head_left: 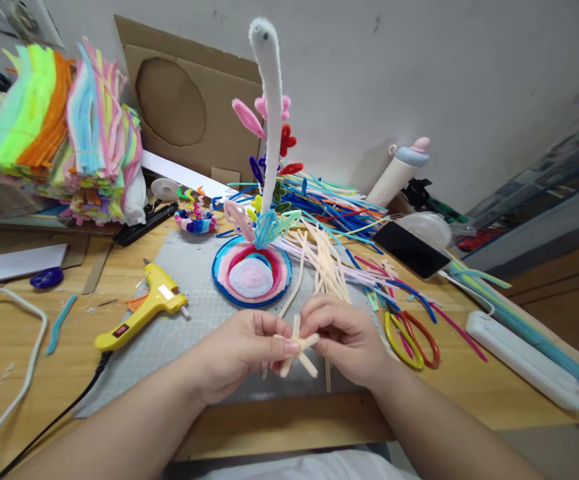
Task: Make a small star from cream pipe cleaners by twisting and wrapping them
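Between left hand (243,351) and right hand (348,339), both pinched closed on it, a beige star (301,345) could loosen if either slips.

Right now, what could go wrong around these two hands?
The small cream star-shaped piece is pinched by the left hand and right hand, so it might slip or bend. The yellow glue gun trails a black cord close by the left forearm, which could snag it.

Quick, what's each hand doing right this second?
Left hand: closed, pinching the cream pipe-cleaner star between thumb and fingers.
Right hand: closed, its fingertips at the right side of the same star.
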